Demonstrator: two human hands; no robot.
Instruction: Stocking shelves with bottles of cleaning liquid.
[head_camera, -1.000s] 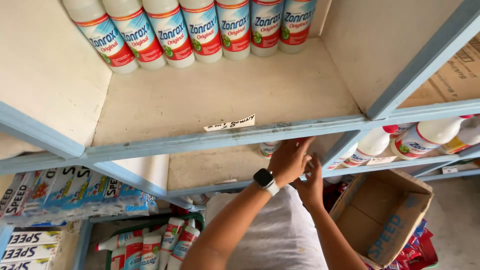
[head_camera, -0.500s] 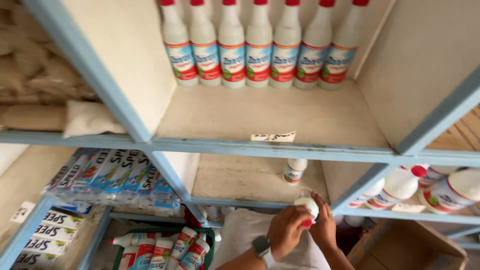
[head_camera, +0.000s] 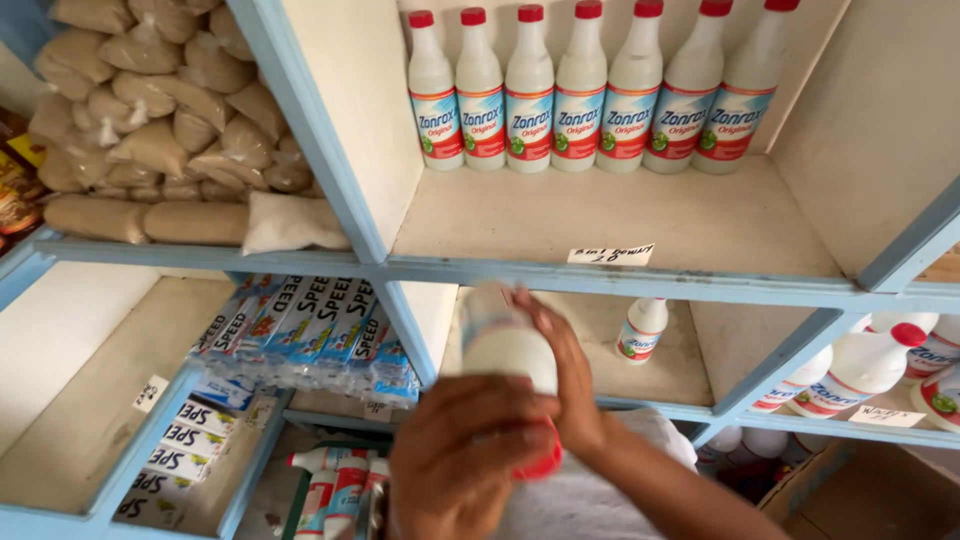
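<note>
Both hands on one white bottle with red cap (head_camera: 508, 350), held cap-down, base tipped toward shelf compartment, in front of blue shelf edge (head_camera: 620, 278). Left hand (head_camera: 462, 450) clenched round lower body near cap; right hand (head_camera: 560, 375) cupping its side. Bottle blurred.

Risks, judged:
- smooth plastic, inverted hold, could slip out and drop
- cap loose, could leak
- base may clip shelf edge
- lone small bottle (head_camera: 640, 330) inside compartment could get knocked over

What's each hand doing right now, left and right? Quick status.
Left hand: closed around the lower end of a white bottle with a red cap, blurred.
Right hand: closed on the same bottle from the other side.
</note>
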